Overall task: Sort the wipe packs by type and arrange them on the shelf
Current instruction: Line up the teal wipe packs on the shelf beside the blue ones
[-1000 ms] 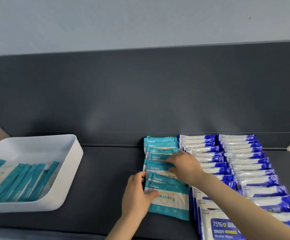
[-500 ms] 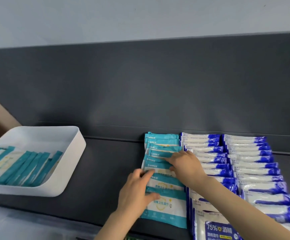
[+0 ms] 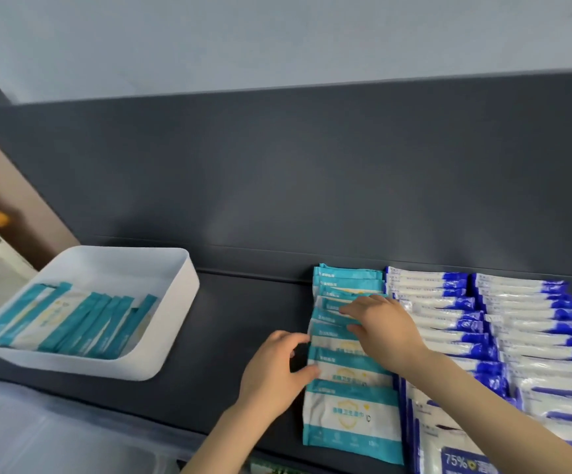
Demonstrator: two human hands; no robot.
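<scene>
A row of overlapping teal-and-white wipe packs runs front to back on the dark shelf. Two rows of blue-and-white alcohol wipe packs lie right of it. My left hand is at the teal row's left edge, its thumb and curled fingers pinching the edge of a teal pack near the middle. From the right, my right hand reaches over the blue packs, and its fingers lie stretched on teal packs further back.
At the shelf's left end stands a white tray holding several more teal packs. The shelf's dark back panel rises behind everything. A translucent plastic bin sits below the shelf's front edge.
The view has swung right and down a little. Both hands stay on the teal row; my left hand has moved slightly back along its left edge, and the front pack now lies uncovered.
</scene>
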